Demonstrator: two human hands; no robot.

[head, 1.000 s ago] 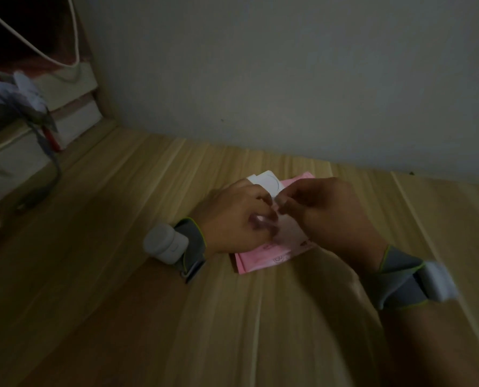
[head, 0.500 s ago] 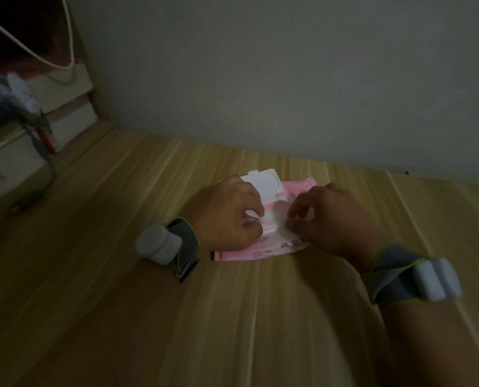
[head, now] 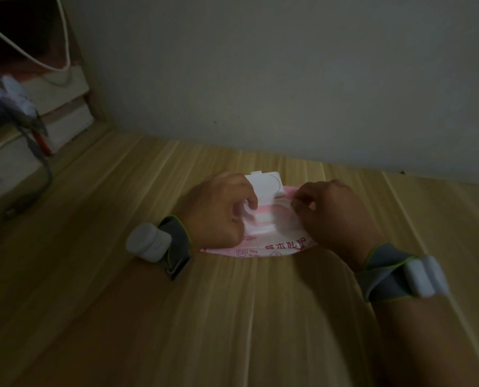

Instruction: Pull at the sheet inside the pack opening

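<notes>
on the table (head: 232, 317), below the wall, lies a pink pack (head: 263, 248) with its white lid (head: 265, 185) up. the left hand (head: 218, 213) and the right hand (head: 336, 216) both curl round it, pinching at its opening.

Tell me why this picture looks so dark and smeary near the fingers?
Head view: the room is dimly lit, so the wooden table and grey wall look murky; the fingertips of the left hand and right hand are motion-blurred over the pink wipes packet with its raised white flap lid; the wide lens bends the table edges.
</notes>
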